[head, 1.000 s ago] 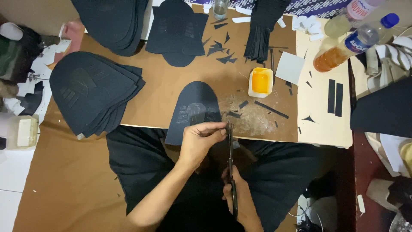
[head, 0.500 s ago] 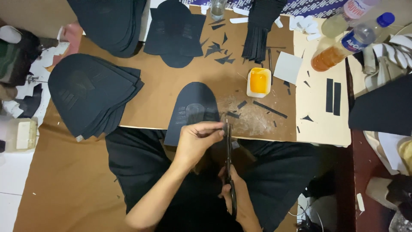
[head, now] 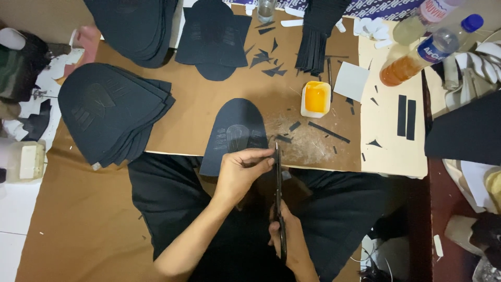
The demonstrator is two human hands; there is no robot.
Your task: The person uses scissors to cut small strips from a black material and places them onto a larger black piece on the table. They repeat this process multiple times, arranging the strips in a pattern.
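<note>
At the near edge of the brown worktop [head: 219, 104], the left hand [head: 241, 172] pinches shut on a thin, limp-looking black dome-shaped cut panel [head: 235, 130], best gripped near the cut, while the right hand [head: 287, 237] closes around long black scissors [head: 278, 198].

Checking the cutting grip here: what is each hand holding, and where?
Left hand pinches the black piece's near right edge; right hand grips the scissors by their handles.

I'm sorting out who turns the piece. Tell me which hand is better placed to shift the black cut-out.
Left, probably. The left hand already pinches the black cut-out at its edge, while the right hand grips the scissors.
</note>
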